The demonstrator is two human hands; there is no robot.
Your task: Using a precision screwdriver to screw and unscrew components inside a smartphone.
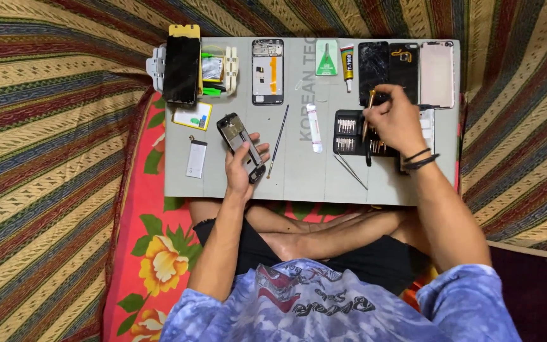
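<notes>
My left hand (240,166) grips an opened black phone body (238,140), held tilted over the grey work mat (299,180). My right hand (395,120) is closed on a gold-handled screwdriver (369,113), its tip down over the black bit case (352,132). A thin black tool (278,140) lies just right of the phone, and a white stick-shaped tool (313,127) lies between my hands. Black bands circle my right wrist.
Along the mat's far edge lie a black screen on a yellow-white holder (181,68), an open phone frame (268,71), a green packet (326,58), a glue tube (347,63), a cracked screen (373,68), back covers (437,73). A white battery (196,158) sits left. Tweezers (351,172) lie near the front edge.
</notes>
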